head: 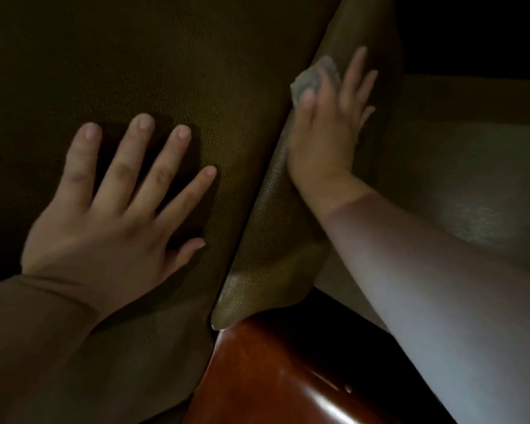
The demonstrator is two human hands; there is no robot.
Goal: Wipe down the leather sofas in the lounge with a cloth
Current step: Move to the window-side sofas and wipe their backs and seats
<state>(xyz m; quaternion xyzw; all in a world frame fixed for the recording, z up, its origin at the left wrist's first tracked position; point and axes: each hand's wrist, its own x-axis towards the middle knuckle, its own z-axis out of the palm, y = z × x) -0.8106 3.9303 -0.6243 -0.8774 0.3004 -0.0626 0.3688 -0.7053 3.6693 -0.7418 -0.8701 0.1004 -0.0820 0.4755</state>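
Nearest the camera, a glossy reddish-brown wooden arm rail (276, 371) is seen at the bottom of the dim view. Just above it, the left hand (117, 209) is laid flat on the olive leather sofa panel (166, 71), its fingers (141, 166) straight, spread and holding nothing. A brown sleeve (37, 341) covers that forearm.

Farther off, the right hand (328, 130) is pressed against the rounded leather cushion edge (266, 228), where a seam divides the panels. A grey cloth (311, 79) is trapped beneath its fingers (354, 75), which are extended rather than curled; only a crumpled corner of the cloth is shown past the fingertips. A paler seat surface (459, 185) lies to the right.

Wiping is judged to be under way along this seam. No difference between wiped and unwiped leather can be made out, so the share completed cannot be told.

Counted: two hands, one cloth, one sofa in view.
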